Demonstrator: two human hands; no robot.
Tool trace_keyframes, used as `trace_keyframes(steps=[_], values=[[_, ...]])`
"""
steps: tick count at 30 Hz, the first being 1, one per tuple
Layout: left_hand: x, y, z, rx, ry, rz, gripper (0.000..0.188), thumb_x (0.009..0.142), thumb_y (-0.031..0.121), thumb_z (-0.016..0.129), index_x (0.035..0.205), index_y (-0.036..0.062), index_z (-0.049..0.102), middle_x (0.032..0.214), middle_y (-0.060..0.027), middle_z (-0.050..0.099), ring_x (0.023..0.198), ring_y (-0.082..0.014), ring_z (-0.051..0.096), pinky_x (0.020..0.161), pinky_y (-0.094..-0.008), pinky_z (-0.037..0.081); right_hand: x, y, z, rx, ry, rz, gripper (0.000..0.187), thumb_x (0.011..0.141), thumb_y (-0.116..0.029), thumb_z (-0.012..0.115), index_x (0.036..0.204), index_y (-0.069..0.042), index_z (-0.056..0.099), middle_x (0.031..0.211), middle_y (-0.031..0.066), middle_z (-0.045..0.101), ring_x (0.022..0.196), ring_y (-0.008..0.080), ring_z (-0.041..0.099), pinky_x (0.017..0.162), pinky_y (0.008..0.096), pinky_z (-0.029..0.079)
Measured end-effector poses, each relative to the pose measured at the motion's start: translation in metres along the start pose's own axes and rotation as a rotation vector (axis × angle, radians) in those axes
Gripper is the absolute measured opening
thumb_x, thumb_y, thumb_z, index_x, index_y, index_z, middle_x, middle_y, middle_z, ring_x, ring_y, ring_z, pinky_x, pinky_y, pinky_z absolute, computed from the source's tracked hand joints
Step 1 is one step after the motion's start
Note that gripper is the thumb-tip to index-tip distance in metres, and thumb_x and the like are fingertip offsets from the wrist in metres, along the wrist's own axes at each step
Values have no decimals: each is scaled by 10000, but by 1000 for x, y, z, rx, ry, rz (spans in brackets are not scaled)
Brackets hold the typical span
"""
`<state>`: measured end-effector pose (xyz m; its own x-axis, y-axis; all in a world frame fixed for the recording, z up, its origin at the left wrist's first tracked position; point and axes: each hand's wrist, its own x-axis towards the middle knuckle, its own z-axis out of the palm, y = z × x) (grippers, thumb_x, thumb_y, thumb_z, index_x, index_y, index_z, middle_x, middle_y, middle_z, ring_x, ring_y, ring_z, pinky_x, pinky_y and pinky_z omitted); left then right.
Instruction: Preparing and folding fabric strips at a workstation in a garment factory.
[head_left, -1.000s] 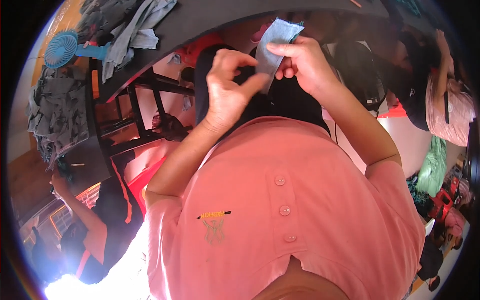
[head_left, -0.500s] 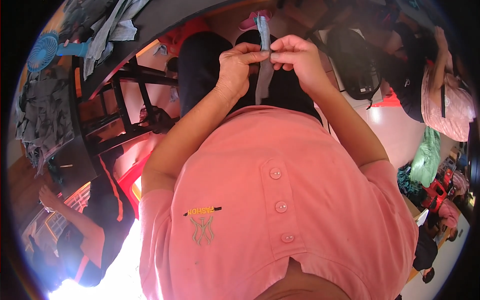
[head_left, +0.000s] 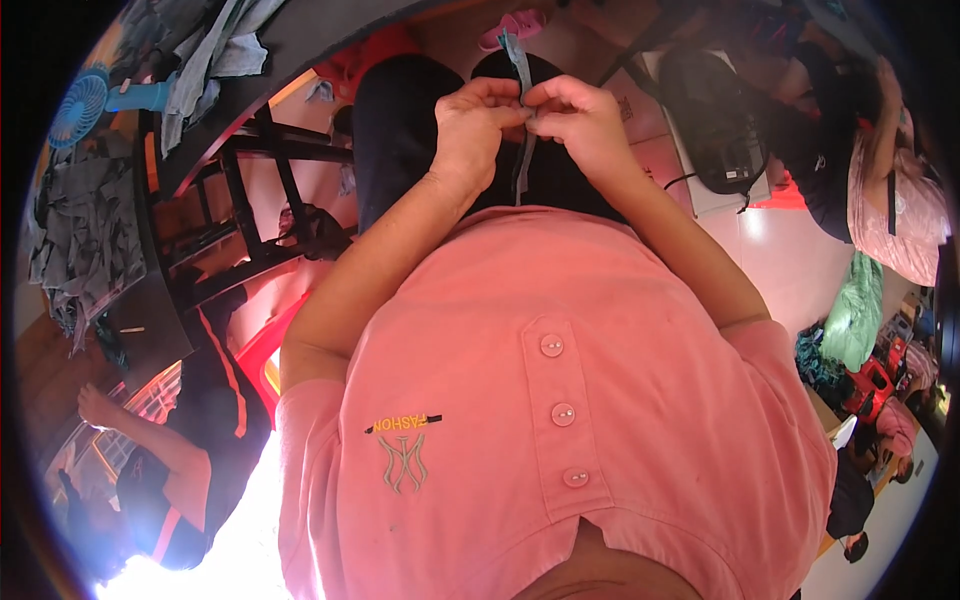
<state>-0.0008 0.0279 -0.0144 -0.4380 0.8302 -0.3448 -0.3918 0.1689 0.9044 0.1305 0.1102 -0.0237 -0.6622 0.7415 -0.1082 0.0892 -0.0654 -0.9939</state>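
Head view: the left hand point(head_left: 470, 135) and the right hand point(head_left: 585, 125) meet fingertip to fingertip over the lap, at a narrow strip of grey-blue woven fabric point(head_left: 521, 72). The thumb and fingers of both hands pinch the strip near its middle, where the fingertips cover it. One end, with a teal-tinged edge, sticks out beyond the hands; the other hangs toward the hem of the salmon-pink buttoned shirt point(head_left: 470, 300). The strip is seen nearly edge-on, so whether it is folded cannot be told.

To the left, a black worktop point(head_left: 320, 38) carries pale blue-grey cloth strips point(head_left: 222, 68) that droop over its edge, just beside a bright blue round-headed fan point(head_left: 78, 108). Nearer lies a loose heap of dark grey cloth pieces point(head_left: 85, 235); its far side runs into the dark, distorted rim.

On the right, a pale green, sheer, bag-like bundle point(head_left: 853, 315) hangs slack; what it holds, if it is a bag, cannot be made out. A black rounded case point(head_left: 715, 110) rests on a pale base, its kind and contents unclear. A pink shoe point(head_left: 515, 28) is partly cut off by the upper rim. At lower left, strong glare blurs a co-worker point(head_left: 170, 460).
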Motion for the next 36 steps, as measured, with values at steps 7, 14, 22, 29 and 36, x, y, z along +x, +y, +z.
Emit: trace_keyframes(steps=[7,14,22,29,36], values=[[-5,-3,-2,-100,-20,-83,252,808,4,687,1040,-63,616,870,-110,679,693,-165,647,615,-261,511,3,4,-3,210,73,161,252,662,23,651,913,8,643,721,62,652,620,121,597,542,245,444],[-13,-1,-1,304,-83,-137,180,753,98,778,854,-7,671,748,-56,665,619,-108,597,540,-229,452,3,8,-10,383,125,217,264,652,57,622,908,-7,629,697,57,640,563,122,568,508,236,402],[-14,7,-3,366,-177,101,133,739,66,769,791,17,657,680,-24,634,574,-79,555,519,-216,423,1,-5,-8,415,81,78,206,647,81,609,825,-20,588,652,54,610,544,118,534,509,241,395],[-20,16,1,289,-58,129,94,783,80,714,753,7,663,676,-33,644,580,-97,569,516,-235,440,-5,-25,-5,215,35,-46,215,682,108,586,849,-27,570,712,41,613,614,93,546,562,220,405],[-26,26,4,463,-74,205,93,831,80,632,834,-8,662,674,-41,623,585,-86,568,521,-219,454,-2,-26,-1,145,115,-173,210,684,92,599,873,1,593,690,45,631,622,89,570,565,233,455]])
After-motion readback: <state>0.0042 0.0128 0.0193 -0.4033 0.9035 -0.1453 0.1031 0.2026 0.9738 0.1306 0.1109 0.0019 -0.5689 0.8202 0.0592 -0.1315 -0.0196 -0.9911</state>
